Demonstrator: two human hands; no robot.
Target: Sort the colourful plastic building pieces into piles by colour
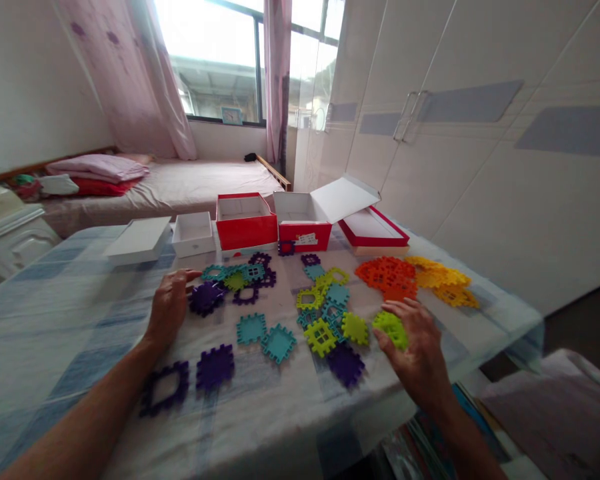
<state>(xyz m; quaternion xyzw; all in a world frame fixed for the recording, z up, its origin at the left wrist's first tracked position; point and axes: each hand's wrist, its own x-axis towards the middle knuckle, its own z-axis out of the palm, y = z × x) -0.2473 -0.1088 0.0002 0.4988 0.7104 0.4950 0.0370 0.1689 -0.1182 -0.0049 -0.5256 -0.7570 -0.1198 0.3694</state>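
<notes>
From the head view, two hands work over a table [93,320]. The right hand [417,340] holds lime-green pieces [391,329], thumb and fingers curved closely around their edges; how many are stacked there, I cannot tell. The left hand [170,303] lies beside a purple stack [207,299], its fingers reaching toward overlapping pieces; whether they grip anything, I cannot tell.

Lying apart at the front left are two purple pieces, one an open frame [186,381] and one a solid square [215,368]. Two teal squares [279,343] touch mid-table. One dark purple square [347,365] lies partly under the mixed green-and-teal cluster [321,337]. One orange heap [386,275] and one yellow heap [445,280] overlap too much to count.

Behind stand two red boxes [247,230], two white boxes [193,237] and one red-rimmed tray [397,239].

The widest stretch of cloth lies left of the left forearm; a narrower strip separates the teal squares from the front edge. The right wrist crosses that edge, and the yellow heap sits near the right one.
</notes>
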